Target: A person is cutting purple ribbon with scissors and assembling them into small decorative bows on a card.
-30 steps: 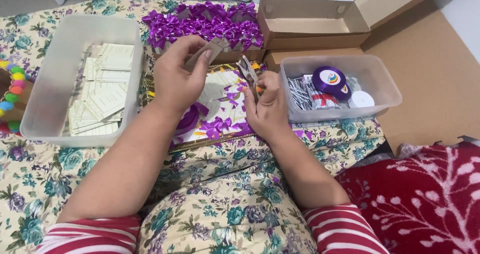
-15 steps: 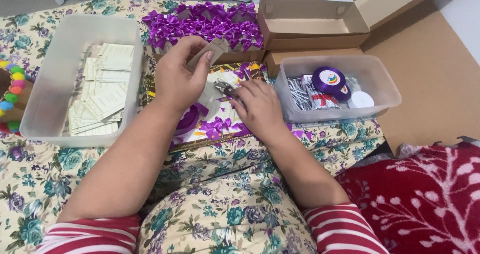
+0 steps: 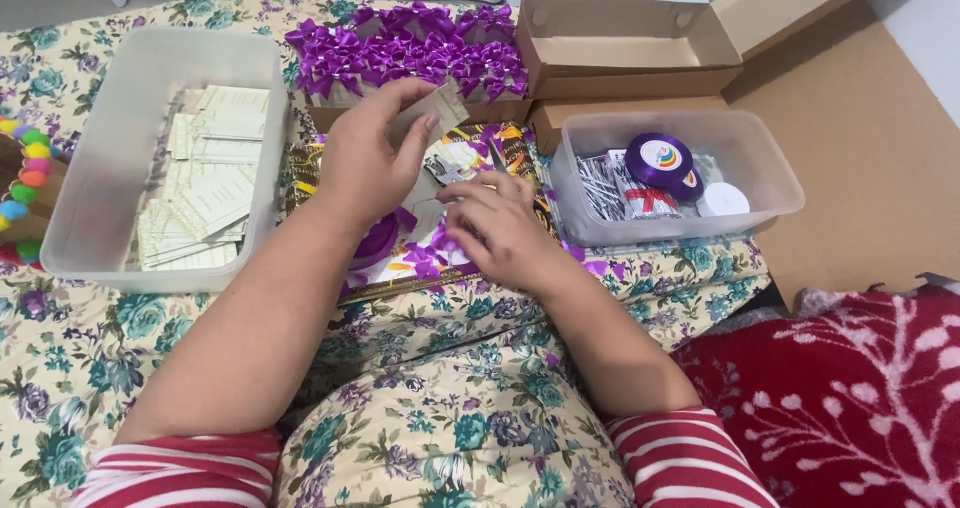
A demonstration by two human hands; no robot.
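My left hand (image 3: pixel 368 158) holds up a small folded cream card (image 3: pixel 432 115) between thumb and fingers, above a colourful tray (image 3: pixel 310 183). My right hand (image 3: pixel 500 226) rests palm down on that tray, fingers over scissors (image 3: pixel 455 171) and scraps of purple ribbon (image 3: pixel 432 260). Whether the right hand grips anything is hidden by the hand itself. A pile of finished purple bows (image 3: pixel 410 53) lies just beyond both hands.
A clear plastic bin (image 3: pixel 110 258) at the left holds several cream cards (image 3: pixel 205 193). A second clear bin (image 3: pixel 775 183) at the right holds a purple ribbon spool (image 3: pixel 660 160) and wire ties. An open cardboard box (image 3: pixel 630 68) stands behind. A red patterned cushion (image 3: pixel 850 398) lies at the lower right.
My right hand has dropped from a raised position beside the left hand down onto the tray and shifted left. My left hand keeps the card held up.
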